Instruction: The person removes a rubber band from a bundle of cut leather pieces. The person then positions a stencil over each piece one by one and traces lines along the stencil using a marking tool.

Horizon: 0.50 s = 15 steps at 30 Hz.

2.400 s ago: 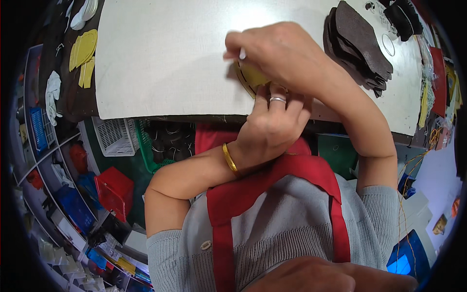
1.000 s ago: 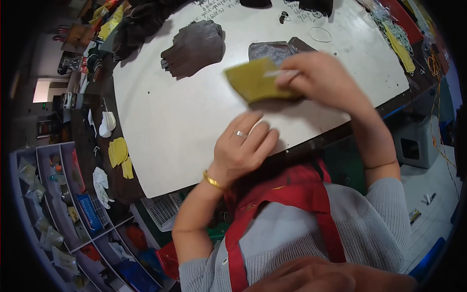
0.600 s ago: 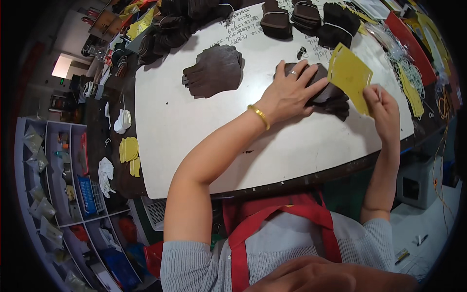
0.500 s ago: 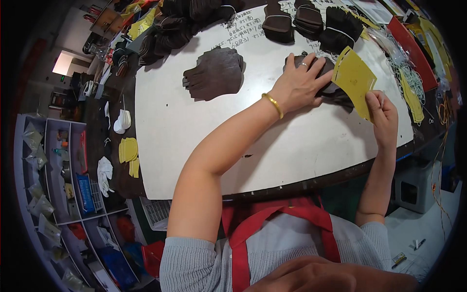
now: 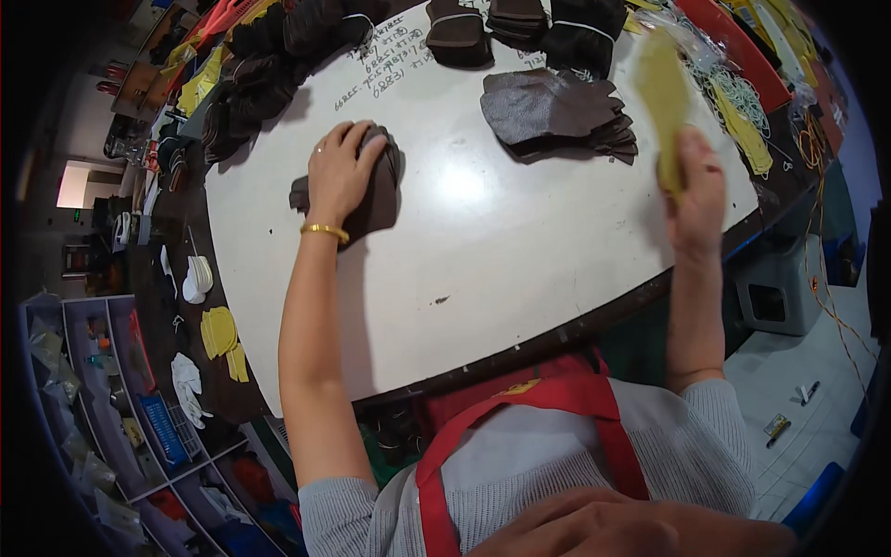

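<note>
My left hand [image 5: 342, 174] lies over a stack of dark brown leather-like pieces [image 5: 379, 206] on the left part of the white tabletop, its fingers curled around the stack. At the right, my right hand [image 5: 696, 190] grips a yellow flat template [image 5: 661, 93] by its lower end and holds it up above the table; motion blurs both. A second fanned stack of dark brown pieces [image 5: 538, 107] sits toward the far right of the white board, with no hand on it.
Tied dark bundles [image 5: 459, 35] line the far edge, with more dark stacks [image 5: 278, 56] at far left. A red tray [image 5: 738, 51] and tangled pale cord [image 5: 742, 107] are at right. Yellow pieces [image 5: 221, 332] and a white glove [image 5: 187, 385] lie along the left edge.
My left hand has left the right-hand stack and moved left onto the other stack. The right hand keeps the yellow template, now more upright. The view has shifted.
</note>
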Each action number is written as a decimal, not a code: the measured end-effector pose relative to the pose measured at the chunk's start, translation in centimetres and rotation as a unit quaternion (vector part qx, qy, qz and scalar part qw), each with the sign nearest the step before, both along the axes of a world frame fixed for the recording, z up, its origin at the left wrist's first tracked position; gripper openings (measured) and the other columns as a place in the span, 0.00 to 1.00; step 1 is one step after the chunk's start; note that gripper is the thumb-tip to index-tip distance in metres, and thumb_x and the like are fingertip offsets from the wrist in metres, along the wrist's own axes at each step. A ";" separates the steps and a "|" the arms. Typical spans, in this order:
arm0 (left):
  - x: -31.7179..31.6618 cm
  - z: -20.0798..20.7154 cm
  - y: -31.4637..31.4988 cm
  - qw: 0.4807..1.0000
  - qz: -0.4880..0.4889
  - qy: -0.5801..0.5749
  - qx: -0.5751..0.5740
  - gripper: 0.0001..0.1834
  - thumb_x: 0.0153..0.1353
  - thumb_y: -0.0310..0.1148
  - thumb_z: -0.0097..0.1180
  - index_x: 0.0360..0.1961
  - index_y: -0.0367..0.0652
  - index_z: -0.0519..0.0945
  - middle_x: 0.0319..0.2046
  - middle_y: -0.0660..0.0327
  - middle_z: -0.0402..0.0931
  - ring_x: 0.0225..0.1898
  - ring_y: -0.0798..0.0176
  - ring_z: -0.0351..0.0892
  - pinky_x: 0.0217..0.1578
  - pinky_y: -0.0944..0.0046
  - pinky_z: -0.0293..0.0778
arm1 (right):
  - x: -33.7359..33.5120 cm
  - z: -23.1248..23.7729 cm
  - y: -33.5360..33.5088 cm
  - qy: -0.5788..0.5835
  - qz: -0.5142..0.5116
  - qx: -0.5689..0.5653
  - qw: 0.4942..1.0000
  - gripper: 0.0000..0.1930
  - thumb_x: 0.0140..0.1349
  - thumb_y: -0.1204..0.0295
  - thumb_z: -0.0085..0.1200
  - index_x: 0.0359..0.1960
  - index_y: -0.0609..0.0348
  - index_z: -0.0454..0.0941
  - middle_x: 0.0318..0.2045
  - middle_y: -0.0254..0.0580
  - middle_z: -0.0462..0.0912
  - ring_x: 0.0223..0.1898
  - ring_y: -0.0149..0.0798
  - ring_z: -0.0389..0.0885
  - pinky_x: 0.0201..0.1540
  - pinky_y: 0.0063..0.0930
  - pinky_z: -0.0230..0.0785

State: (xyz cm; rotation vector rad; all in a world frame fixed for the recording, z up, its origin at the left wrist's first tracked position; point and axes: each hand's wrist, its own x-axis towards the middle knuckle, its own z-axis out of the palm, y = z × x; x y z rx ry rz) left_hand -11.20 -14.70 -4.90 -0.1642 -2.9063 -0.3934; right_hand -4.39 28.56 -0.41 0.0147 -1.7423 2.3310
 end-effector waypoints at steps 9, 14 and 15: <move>19.0 5.2 10.2 0.910 -0.218 0.046 0.349 0.35 0.64 0.37 0.64 0.69 0.33 0.69 0.69 0.43 0.67 0.74 0.37 0.60 0.73 0.41 0.53 | 4.8 -2.7 -13.3 0.131 0.281 0.251 0.917 0.13 0.74 0.64 0.53 0.41 0.63 0.80 0.34 0.31 0.82 0.34 0.24 0.78 0.37 0.23 0.73; 22.9 4.7 8.6 0.970 -0.179 0.166 -0.015 0.28 0.56 0.25 0.61 0.61 0.36 0.77 0.65 0.48 0.74 0.70 0.43 0.69 0.69 0.40 0.63 | 5.0 1.3 -12.5 -0.219 0.501 0.130 0.827 0.11 0.71 0.66 0.56 0.43 0.63 0.83 0.35 0.30 0.85 0.38 0.23 0.79 0.41 0.20 0.71; 23.5 4.1 8.5 0.967 -0.193 0.165 -0.036 0.27 0.57 0.25 0.61 0.61 0.35 0.77 0.63 0.48 0.75 0.68 0.43 0.71 0.68 0.41 0.65 | 5.9 0.5 -12.7 -0.188 0.521 0.221 0.802 0.11 0.72 0.66 0.56 0.44 0.63 0.83 0.35 0.29 0.84 0.37 0.23 0.78 0.41 0.19 0.70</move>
